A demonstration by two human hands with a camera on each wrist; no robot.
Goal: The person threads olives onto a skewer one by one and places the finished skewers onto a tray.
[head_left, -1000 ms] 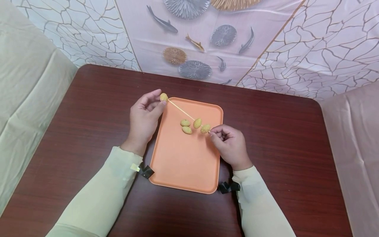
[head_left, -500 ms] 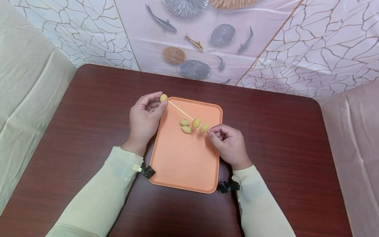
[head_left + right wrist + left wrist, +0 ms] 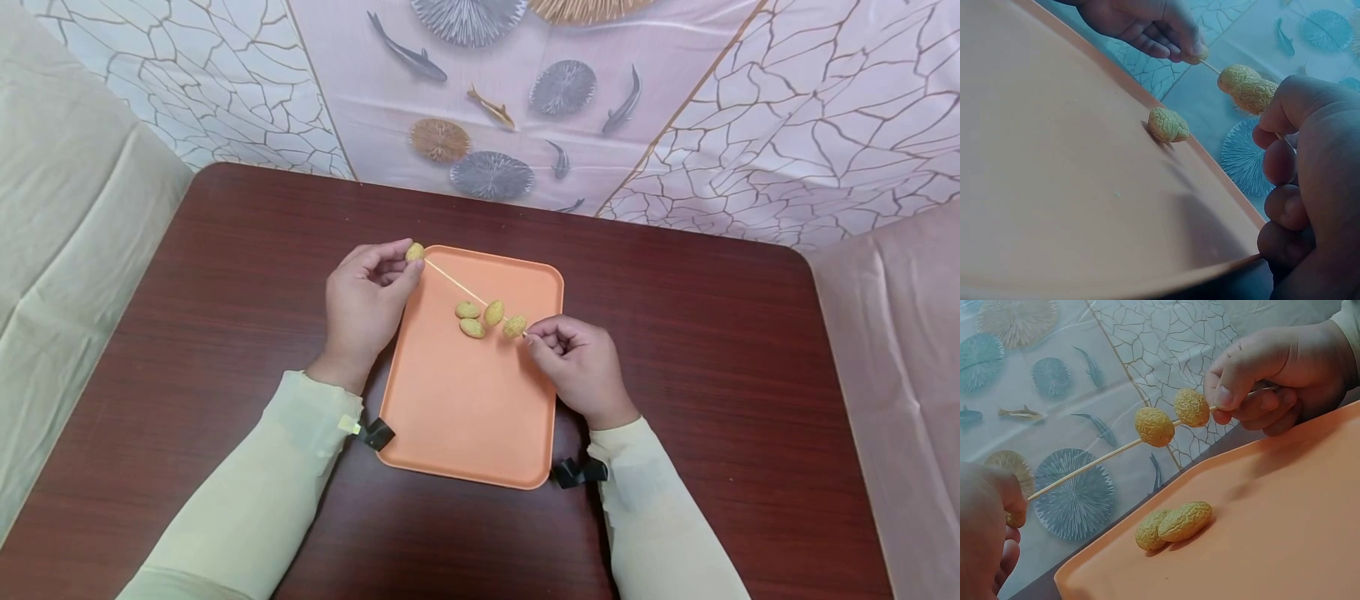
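A thin wooden skewer slants over the orange tray, with two wrinkled yellow fruits threaded near its right end. My right hand pinches that end between thumb and curled fingers, just beyond the second fruit. At the other end my left hand pinches a third wrinkled yellow fruit between thumb and fingertips, right at the skewer's tip. In the left wrist view most of this fruit is hidden behind the fingers. Two loose wrinkled fruits lie side by side on the tray below the skewer.
The tray rests on a dark red-brown wooden table. A patterned cloth with fish and round motifs hangs behind it. Plain pale cloths stand at both sides. Black wrist mounts sit close to the tray's edges.
The skewer with its two fruits and my right hand have shifted slightly left. My left hand has come slightly nearer with its fruit. Both grips stay the same.
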